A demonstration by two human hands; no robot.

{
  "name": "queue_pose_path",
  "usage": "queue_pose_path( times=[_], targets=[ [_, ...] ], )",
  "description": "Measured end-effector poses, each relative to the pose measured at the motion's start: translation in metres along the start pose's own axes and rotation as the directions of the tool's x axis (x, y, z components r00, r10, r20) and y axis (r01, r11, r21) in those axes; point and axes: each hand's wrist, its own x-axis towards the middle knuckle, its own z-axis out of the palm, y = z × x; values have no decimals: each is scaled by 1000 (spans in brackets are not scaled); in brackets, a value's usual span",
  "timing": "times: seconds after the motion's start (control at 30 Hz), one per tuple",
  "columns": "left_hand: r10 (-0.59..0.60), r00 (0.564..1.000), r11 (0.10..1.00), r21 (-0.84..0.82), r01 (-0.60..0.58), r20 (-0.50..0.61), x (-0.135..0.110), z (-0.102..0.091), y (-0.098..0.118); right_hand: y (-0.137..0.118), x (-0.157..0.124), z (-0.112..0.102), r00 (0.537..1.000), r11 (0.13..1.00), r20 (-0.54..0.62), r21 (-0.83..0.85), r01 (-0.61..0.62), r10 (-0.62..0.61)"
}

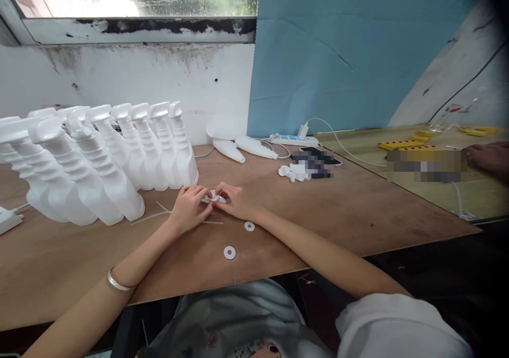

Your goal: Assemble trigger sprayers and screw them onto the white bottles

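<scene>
My left hand (pixel 190 206) and my right hand (pixel 237 201) meet over the brown wooden table (pixel 358 209), both pinched on a small white plastic part (pixel 213 197) held between the fingertips. Two white flat rings lie just in front of my right wrist, one (pixel 249 226) close to it and one (pixel 229 252) nearer the table edge. Thin white tubes (pixel 149 217) lie on the table beside my left hand. A silver bracelet (pixel 117 283) sits on my left forearm.
Several white spray bottles (pixel 99 156) stand in rows at the left. Two white bottles (pixel 242 148) lie flat at the back, near a power strip (pixel 292 139) with a cable. A white trigger head (pixel 294 172) lies mid-table. Another person's hand (pixel 491 156) rests near yellow blocks (pixel 401 145) at right.
</scene>
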Motion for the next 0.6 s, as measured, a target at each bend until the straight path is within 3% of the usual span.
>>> queue_pose_path(
  times=[0.2, 0.6],
  targets=[
    [-15, 1000, 1000, -2, 15, -2, 1, -1, 0, 0, -1, -4, 996, 993, 30, -79, 84, -82],
    [-41, 998, 999, -22, 43, 57, 5, -3, 0, 10, 1, -1, 999, 999, 15, 19, 48, -48]
  ],
)
